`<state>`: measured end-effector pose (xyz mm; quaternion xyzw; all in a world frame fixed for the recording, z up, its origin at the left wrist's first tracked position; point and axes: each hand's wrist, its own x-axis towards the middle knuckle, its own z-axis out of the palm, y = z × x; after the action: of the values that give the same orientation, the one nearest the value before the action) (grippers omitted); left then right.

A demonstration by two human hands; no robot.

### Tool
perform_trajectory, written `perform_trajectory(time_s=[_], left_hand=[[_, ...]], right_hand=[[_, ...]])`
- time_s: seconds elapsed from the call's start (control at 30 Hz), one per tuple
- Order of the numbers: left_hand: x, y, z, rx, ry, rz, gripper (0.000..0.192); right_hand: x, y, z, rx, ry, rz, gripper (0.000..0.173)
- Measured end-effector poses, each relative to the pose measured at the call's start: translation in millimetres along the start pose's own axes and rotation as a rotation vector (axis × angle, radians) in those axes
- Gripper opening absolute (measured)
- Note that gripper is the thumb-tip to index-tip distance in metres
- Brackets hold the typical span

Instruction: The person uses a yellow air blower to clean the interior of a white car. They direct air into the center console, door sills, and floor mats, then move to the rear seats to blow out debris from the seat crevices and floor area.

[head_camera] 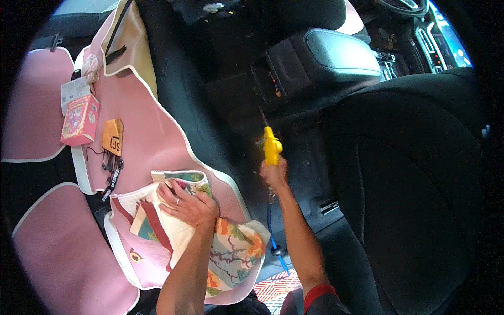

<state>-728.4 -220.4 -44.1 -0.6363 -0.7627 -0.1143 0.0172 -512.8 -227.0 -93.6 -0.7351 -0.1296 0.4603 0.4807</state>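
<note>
In my right hand is a yellow air blow gun with a thin dark nozzle, pointed over the dark rear footwell. A blue air hose runs from its lower end back past my forearm. My left hand, with a ring on one finger, lies spread on a cream cloth with dark red straps and floral panels. This cloth is bunched on the pink rear seat cover. My left fingertips rest partly on its folded upper edge.
A pink printed box, a tan tag and a black lanyard lie on the seat cover. The centre console and a black front seat stand to the right. A crumpled white item is at the top.
</note>
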Motion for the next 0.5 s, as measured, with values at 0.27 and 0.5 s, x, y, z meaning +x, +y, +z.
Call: perform_trajectory(time_s=[0.27,0.5], left_hand=[[2,-1,-2,-0.003,-0.048,-0.004,0.076],[0,-1,0,-0.033,-0.012,0.011,0.073]], right_hand=[[11,-10,19,-0.212,-0.199,0.133,0.027],[-38,-52,-27,0.033,-0.816,0.242,0.065]])
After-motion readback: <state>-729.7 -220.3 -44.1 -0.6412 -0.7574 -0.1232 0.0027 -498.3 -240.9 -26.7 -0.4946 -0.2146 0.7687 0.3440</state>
